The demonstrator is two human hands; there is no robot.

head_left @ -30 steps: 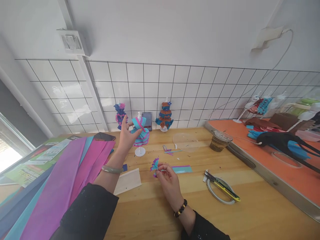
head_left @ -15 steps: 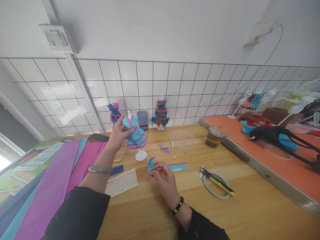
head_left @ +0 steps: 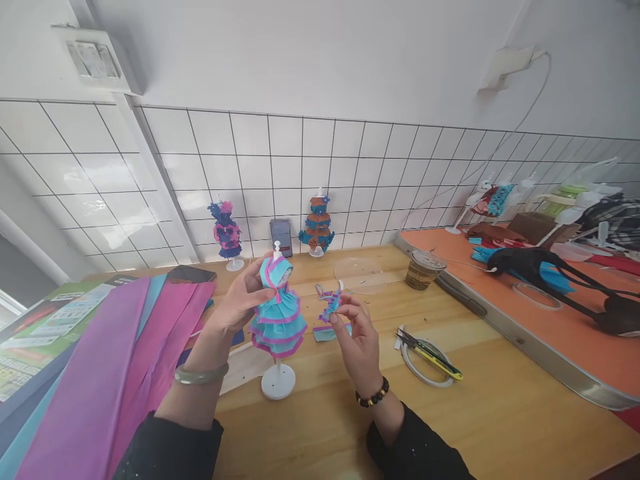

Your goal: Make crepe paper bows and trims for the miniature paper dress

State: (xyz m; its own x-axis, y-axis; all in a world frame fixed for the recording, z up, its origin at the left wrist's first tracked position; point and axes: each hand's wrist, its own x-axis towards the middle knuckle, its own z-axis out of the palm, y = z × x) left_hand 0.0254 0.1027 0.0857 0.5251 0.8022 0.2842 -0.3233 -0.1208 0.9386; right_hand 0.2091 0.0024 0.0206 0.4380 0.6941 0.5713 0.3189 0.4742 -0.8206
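A small white mannequin on a round base wears a layered turquoise dress (head_left: 280, 327) with purple edging. My left hand (head_left: 240, 300) grips it at the bodice from the left side, thumb across the front. Right of the dress, my right hand (head_left: 359, 337) pinches a gathered turquoise and purple paper piece (head_left: 331, 308) between thumb and fingertips, apart from the dress. Under and behind that piece lies a flat turquoise strip (head_left: 325, 335) with a purple edge, partly hidden by my right hand.
Coloured paper sheets (head_left: 95, 373) cover the left side. Scissors (head_left: 430, 353) and a yellow cutter lie on a ring at the right. Two dressed mannequins (head_left: 318, 227) and a phone (head_left: 281, 238) stand by the tiled wall. A jar (head_left: 424, 270) sits near the orange table (head_left: 575, 347).
The dressed mannequin in my left hand has come nearer and a little to the right. My right hand has moved right and slightly up with the gathered piece. The view has shifted slightly.
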